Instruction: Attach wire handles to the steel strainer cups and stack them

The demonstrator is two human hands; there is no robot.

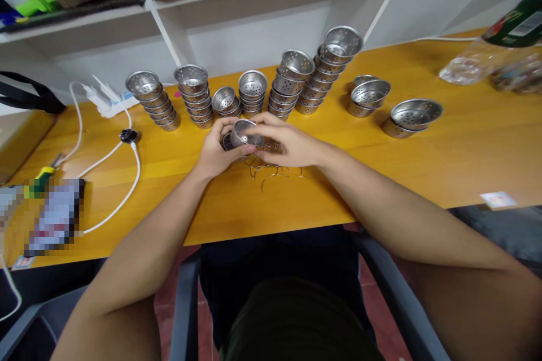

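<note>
Head view: your left hand (215, 150) is curled round the left side of a small metal cup (245, 128), its fingers bent in close and its thumb across the front, so the cup sits in its grasp. Your right hand (293, 142) comes in from the other side with its fingers part-bent and reaching over the cup's rim; they are blurred, and you cannot tell from here whether they grip it. The cup is held with its mouth up, at the middle of the yellow table (461, 158), just in front of the row of stacked cups. Beneath and beside your right hand lie loose curved wires (277, 170). Behind your hands stand six stacks of perforated cups (192, 90), the leftmost and rightmost leaning. Two lower groups, a near one (367, 98) and a farther one (412, 118), stand to the right. Over on your left are a white cable (138, 180) with a round black piece (129, 135), and a screwdriver (42, 177); a clear bottle (478, 56) lies at the far right.
</note>
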